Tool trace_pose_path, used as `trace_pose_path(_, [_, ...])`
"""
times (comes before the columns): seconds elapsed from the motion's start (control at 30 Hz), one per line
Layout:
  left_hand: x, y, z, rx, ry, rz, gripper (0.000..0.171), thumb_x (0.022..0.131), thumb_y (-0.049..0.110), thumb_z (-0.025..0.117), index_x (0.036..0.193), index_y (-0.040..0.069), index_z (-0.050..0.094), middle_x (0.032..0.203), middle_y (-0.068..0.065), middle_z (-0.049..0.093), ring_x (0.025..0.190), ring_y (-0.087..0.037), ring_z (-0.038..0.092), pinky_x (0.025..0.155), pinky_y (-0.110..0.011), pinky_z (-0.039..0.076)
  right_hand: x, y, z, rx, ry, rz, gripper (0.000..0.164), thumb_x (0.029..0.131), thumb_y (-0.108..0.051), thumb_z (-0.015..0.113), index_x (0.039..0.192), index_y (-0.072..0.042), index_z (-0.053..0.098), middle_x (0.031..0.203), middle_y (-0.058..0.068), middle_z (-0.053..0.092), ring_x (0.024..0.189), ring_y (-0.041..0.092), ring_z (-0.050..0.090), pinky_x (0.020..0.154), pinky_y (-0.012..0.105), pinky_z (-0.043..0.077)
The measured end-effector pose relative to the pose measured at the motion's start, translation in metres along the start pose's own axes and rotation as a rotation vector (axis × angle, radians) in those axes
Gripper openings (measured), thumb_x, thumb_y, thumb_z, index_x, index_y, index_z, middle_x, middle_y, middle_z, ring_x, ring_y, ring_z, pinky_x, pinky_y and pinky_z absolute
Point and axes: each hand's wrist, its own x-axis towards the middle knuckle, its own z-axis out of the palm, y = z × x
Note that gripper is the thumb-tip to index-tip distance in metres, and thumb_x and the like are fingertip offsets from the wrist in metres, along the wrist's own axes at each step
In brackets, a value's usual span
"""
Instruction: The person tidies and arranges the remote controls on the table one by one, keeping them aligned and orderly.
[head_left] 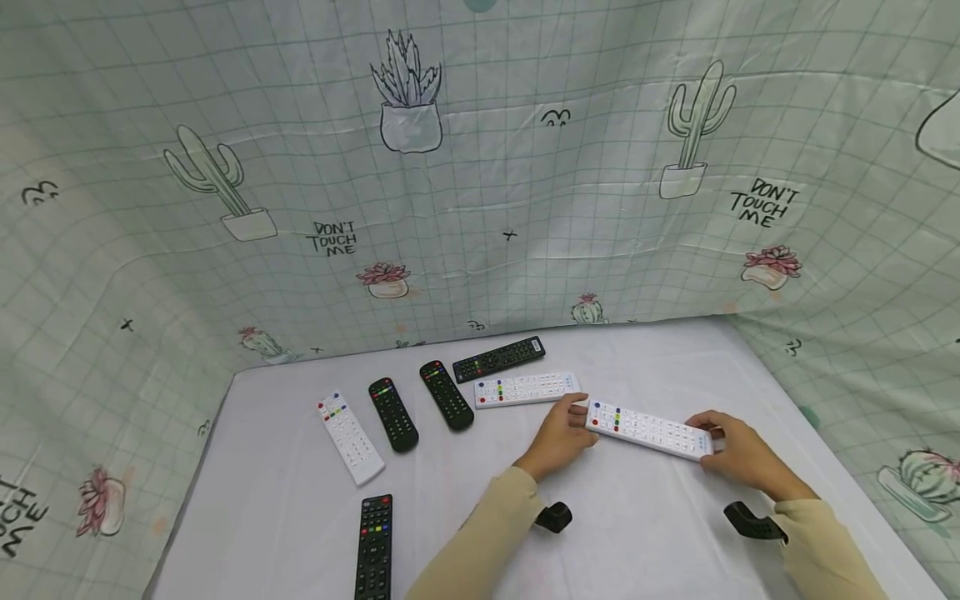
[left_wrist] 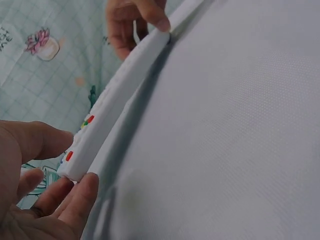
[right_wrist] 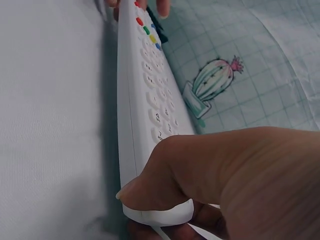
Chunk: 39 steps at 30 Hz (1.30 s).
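A white remote control (head_left: 649, 430) with white keys and a few coloured buttons is held between both hands, face up, with a shadow on the cloth beside it. My left hand (head_left: 561, 437) holds the end with the coloured buttons, its thumb at the upper edge and fingertips under the end in the left wrist view. At the opposite end, my right hand (head_left: 738, 452) grips the remote, the thumb along its side and fingers beneath in the right wrist view. Just behind the left hand lies a second white remote (head_left: 525, 389).
Left of the hands lie black remotes (head_left: 446, 396), (head_left: 393, 414) and another white remote (head_left: 351, 437). One black remote (head_left: 498, 359) is at the back, another (head_left: 373, 546) at the front left. A patterned curtain (head_left: 480, 183) encloses the white table (head_left: 270, 467).
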Motion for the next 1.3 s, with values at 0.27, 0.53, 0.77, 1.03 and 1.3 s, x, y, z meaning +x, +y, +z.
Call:
trace_pose_path(0.27, [-0.008,-0.004,-0.02,-0.067,0.049,-0.004,0.064,0.085,-0.011,0.075,0.145,-0.002,0.056,0.123,-0.013,0.06,0.105,-0.016,0.062,0.092,-0.027,0.057,-0.002,-0.014,0.013,0.091,-0.026,-0.048,0.052,0.075,0.013,0.079,0.125,0.011,0.063,0.122,0.027,0.064,0.107,0.039,0.062,0.071,0.029,0.057])
trace_pose_path(0.53, [-0.022,-0.011,-0.045,-0.009,0.063,0.03,0.063,0.083,-0.012,0.074,0.144,-0.007,0.057,0.123,-0.013,0.058,0.098,-0.011,0.062,0.084,-0.025,0.058,-0.001,-0.039,0.027,0.133,-0.043,-0.115,0.055,0.076,0.015,0.078,0.128,0.014,0.061,0.125,0.03,0.059,0.108,0.04,0.061,0.073,0.033,0.061])
trace_pose_path(0.77, [-0.032,-0.019,-0.06,0.058,0.077,-0.027,0.063,0.083,-0.014,0.075,0.144,-0.005,0.059,0.13,-0.015,0.059,0.099,-0.015,0.061,0.082,-0.023,0.056,0.0,-0.054,0.041,0.155,-0.071,-0.133,0.056,0.075,0.016,0.078,0.128,0.013,0.06,0.122,0.027,0.059,0.105,0.035,0.061,0.071,0.029,0.06])
trace_pose_path(1.03, [-0.051,-0.022,-0.08,0.099,0.077,-0.019,0.063,0.08,-0.015,0.074,0.141,-0.006,0.061,0.127,-0.015,0.058,0.1,-0.017,0.062,0.081,-0.023,0.057,-0.002,-0.073,0.057,0.191,-0.13,-0.119,0.057,0.075,0.014,0.078,0.129,0.011,0.06,0.122,0.023,0.062,0.101,0.031,0.065,0.072,0.031,0.06])
trace_pose_path(1.3, [-0.071,-0.022,-0.105,0.155,0.074,-0.028,0.062,0.081,-0.015,0.073,0.142,-0.007,0.06,0.128,-0.017,0.057,0.102,-0.019,0.061,0.082,-0.024,0.057,-0.004,-0.093,0.076,0.228,-0.162,-0.137,0.058,0.075,0.012,0.08,0.129,0.009,0.061,0.125,0.021,0.063,0.098,0.026,0.065,0.072,0.03,0.06])
